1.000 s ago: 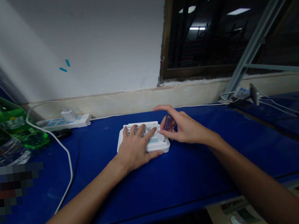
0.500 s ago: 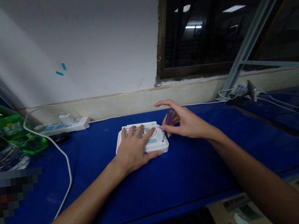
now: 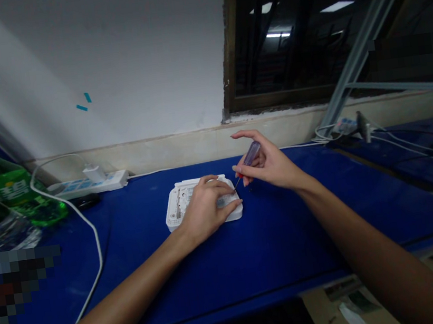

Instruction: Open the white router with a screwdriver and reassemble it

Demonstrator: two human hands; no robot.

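A white plastic device [image 3: 174, 218] with vents and a label, perhaps a router, lies flat on the blue table [image 3: 231, 271]. My left hand [image 3: 206, 206] rests over its right half, thumb apart from the bent fingers and lying along the near right edge. Those fingertips are close to the tip of a screwdriver. My right hand [image 3: 275, 164] pinches the purple translucent handle of that screwdriver [image 3: 253, 152], with the index finger raised off it. The thin shaft slants down left to the device's right side; whether it touches cannot be made out.
A white power strip [image 3: 117, 180] with a plugged-in charger [image 3: 93, 173] lies against the wall. Its white cable [image 3: 98, 241] runs down the table's left. A green bottle [image 3: 15, 183] stands at far left. Cables and a metal frame [image 3: 353, 80] are on the right.
My left hand has slid right across the device, its fingers now bent toward the screwdriver tip. My right hand and the screwdriver have lifted slightly up and right.
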